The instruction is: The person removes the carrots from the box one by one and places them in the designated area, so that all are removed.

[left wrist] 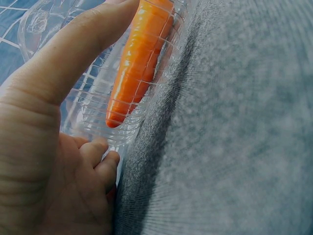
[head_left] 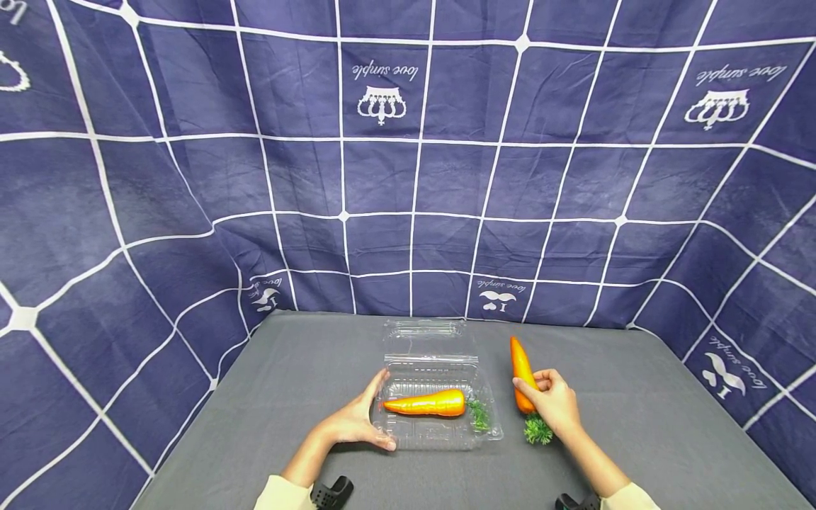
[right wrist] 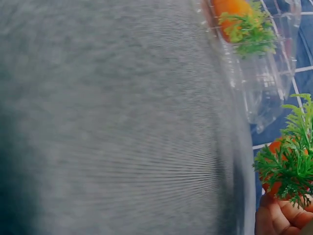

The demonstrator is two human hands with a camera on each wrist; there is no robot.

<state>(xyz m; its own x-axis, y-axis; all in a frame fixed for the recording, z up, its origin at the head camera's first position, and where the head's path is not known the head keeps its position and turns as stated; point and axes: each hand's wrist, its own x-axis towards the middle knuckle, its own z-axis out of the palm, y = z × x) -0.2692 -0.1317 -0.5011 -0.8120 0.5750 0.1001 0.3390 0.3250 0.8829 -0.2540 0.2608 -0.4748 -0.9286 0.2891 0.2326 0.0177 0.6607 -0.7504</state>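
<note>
A clear plastic clamshell box (head_left: 440,439) lies with its lid (head_left: 430,343) folded back. Inside is an orange carrot (head_left: 427,404), its tip to the left and its green leaves (head_left: 478,416) at the right end. My left hand (head_left: 353,423) holds the box's left end between a spread thumb and the fingers; in the left wrist view the carrot (left wrist: 139,63) shows through the ribbed wall. To the right of the box, my right hand (head_left: 557,405) pinches a second carrot (head_left: 521,365), tip pointing away and leaves (head_left: 537,430) nearest me. Those leaves (right wrist: 288,171) hide much of it in the right wrist view.
Box and hands are over a grey cloth-covered table (head_left: 255,397). A blue curtain (head_left: 446,177) with white grid lines rises behind the table and along both sides. Black bands (head_left: 331,492) sit at both wrists.
</note>
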